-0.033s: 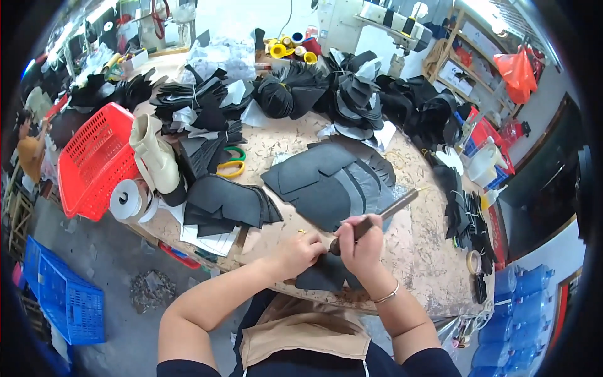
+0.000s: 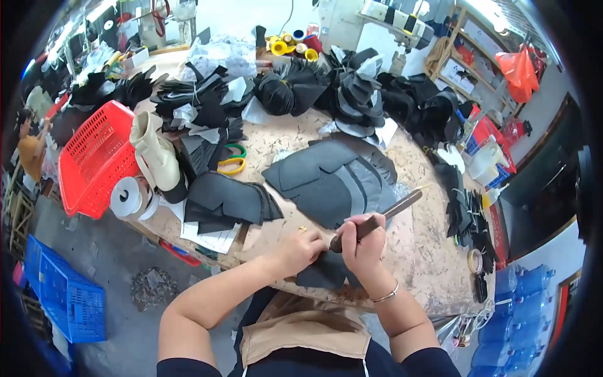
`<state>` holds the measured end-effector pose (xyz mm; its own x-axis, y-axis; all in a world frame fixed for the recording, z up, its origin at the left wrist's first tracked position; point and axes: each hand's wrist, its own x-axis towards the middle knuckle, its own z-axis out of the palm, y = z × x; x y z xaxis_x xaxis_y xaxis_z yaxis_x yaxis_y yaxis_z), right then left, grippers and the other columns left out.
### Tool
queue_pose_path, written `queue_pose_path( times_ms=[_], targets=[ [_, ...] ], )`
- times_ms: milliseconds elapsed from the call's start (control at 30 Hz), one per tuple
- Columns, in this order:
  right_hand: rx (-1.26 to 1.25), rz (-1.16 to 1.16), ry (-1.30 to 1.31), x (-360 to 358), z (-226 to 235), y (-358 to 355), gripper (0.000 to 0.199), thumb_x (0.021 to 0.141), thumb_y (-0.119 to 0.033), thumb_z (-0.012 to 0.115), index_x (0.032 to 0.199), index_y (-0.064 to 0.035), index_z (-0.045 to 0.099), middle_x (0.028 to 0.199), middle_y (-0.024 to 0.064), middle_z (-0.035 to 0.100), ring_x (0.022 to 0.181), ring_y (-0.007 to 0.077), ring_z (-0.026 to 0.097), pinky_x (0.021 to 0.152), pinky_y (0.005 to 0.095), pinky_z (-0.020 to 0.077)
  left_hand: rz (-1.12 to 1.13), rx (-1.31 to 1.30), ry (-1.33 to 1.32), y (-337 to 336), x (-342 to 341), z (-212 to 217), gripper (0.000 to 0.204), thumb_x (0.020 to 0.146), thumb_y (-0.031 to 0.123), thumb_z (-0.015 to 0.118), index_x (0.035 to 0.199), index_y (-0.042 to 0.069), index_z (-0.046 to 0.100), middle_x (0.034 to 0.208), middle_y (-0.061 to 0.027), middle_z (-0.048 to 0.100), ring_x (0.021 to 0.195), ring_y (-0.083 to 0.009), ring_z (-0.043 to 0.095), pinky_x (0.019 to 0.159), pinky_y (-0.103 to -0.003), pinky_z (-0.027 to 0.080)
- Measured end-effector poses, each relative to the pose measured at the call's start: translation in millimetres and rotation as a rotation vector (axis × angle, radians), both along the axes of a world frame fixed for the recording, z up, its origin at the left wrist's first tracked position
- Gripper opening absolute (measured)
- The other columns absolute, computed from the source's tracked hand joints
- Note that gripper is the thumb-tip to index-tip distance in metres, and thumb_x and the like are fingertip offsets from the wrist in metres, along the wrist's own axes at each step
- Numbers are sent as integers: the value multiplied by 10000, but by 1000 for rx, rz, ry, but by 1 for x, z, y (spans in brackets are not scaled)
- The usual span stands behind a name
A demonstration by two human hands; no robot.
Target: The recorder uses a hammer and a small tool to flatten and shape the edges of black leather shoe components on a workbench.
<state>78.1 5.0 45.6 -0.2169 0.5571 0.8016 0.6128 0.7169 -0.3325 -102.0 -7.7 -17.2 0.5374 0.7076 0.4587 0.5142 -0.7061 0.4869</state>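
Note:
My right hand (image 2: pixel 363 246) is closed around a long brown-handled tool (image 2: pixel 402 204). The tool's handle slants up to the right, and its dark rounded end sits low, close to my left fingertips. My left hand (image 2: pixel 300 250) has its fingers drawn together at the upper edge of a small black piece of material (image 2: pixel 323 271), which lies at the table's near edge. Just beyond my hands is a stack of larger black cut pieces (image 2: pixel 314 182), with a grey band across it. Another pile of black pieces (image 2: pixel 226 201) lies to the left on white sheets.
Bundles of black pieces (image 2: pixel 286 88) line the back of the worn table (image 2: pixel 414 276). Scissors (image 2: pixel 232 164) with yellow and green handles, a cream boot (image 2: pixel 154 151), a white spool (image 2: pixel 129 198) and a red basket (image 2: pixel 94 157) are at left. A tape roll (image 2: pixel 475 261) lies at right.
The tool and my right hand have shifted very slightly. Otherwise the hands and the pieces keep the same places.

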Motion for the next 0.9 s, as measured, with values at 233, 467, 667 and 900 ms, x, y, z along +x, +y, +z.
queue_pose_path(
  times_ms=[233,467,667,900],
  targets=[
    [-131,-84,-93,19,1,-4,100,831,-106,667,773,-67,595,719,75,606,675,303,574,712,379,426,7,120,-74,10,23,5,95,715,111,700,808,97,685,900,-66,638,860,-277,597,744,-382,506],
    [2,-325,-2,72,-9,-36,66,829,-79,643,788,-60,594,712,80,614,666,304,569,705,401,412,-261,92,-15,38,88,6,113,728,83,697,841,85,686,902,-75,638,820,-279,607,758,-383,504],
    [-76,-291,-30,79,-11,-21,88,831,-89,658,812,-39,588,725,96,611,653,300,584,699,385,420,-395,147,26,51,75,5,153,762,70,693,913,96,691,940,-37,637,934,-266,595,843,-364,498],
    [-8,-336,48,68,-17,-14,86,834,-95,658,805,-50,591,701,95,588,632,311,562,674,411,415,-373,177,158,45,74,9,210,772,67,688,977,116,675,987,-39,621,965,-266,585,862,-363,499]
  ],
)
